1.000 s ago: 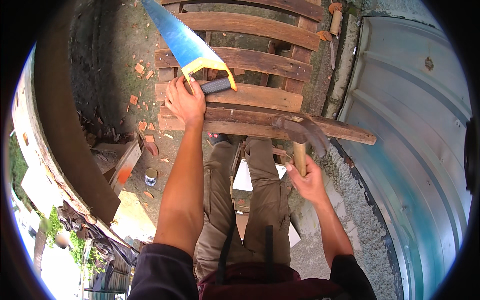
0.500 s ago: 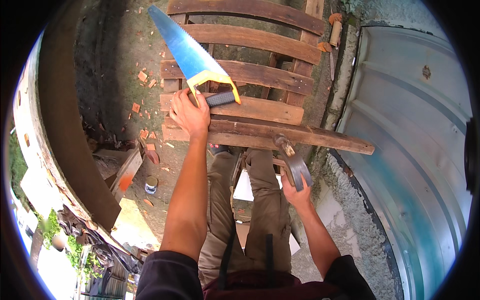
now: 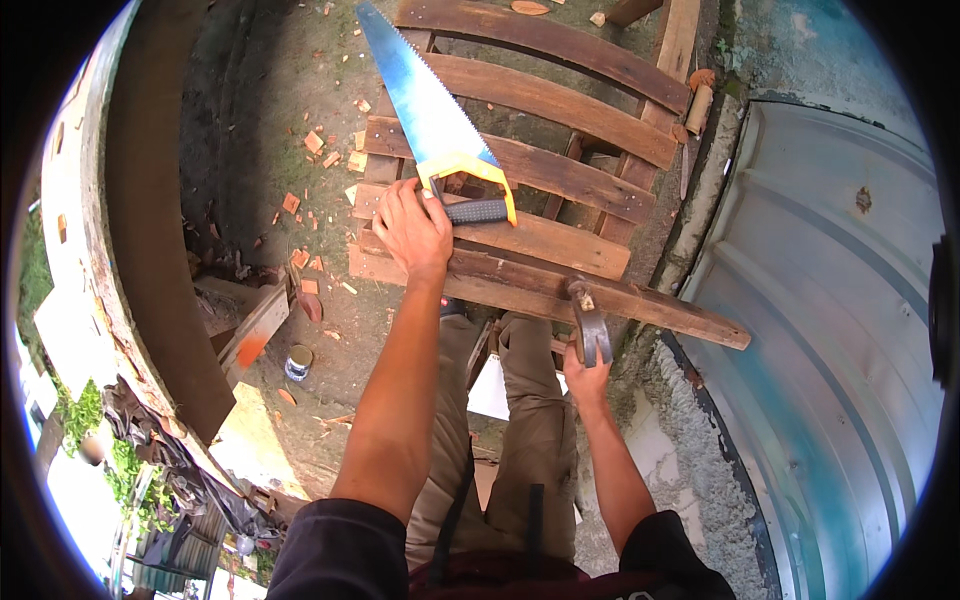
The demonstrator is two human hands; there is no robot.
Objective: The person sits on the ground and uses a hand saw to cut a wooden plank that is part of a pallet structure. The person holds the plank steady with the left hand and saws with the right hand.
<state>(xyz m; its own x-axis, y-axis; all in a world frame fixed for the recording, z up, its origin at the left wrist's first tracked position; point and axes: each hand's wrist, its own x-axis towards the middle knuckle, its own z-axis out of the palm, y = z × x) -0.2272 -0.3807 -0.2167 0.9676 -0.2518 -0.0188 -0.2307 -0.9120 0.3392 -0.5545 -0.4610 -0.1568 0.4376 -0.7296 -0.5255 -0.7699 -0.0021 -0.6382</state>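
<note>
My left hand [image 3: 413, 228] is closed over the near end of a long dark wooden beam [image 3: 660, 312], its fingers on the slat behind. Beside its thumb lies a handsaw [image 3: 430, 120] with a shiny blade and a yellow and black handle, resting across the slats. In my right hand [image 3: 588, 374] is a claw hammer [image 3: 591, 325], gripped close below the head. Its striking end is over the beam, right of the left hand, the claw pointing back toward me. Whether the hammer touches the beam, I cannot tell.
The slatted wooden pallet [image 3: 545, 155] lies on the ground ahead. Wood chips [image 3: 314, 142] litter the ground at its left, near a small can [image 3: 298, 362]. A corrugated metal sheet [image 3: 830, 300] stands at the right. A curved board [image 3: 140, 230] rises on the left.
The view has shifted, so the pallet and saw appear farther right and lower. The hammer has come down closer to the beam. My left hand keeps its place beside the saw handle.
</note>
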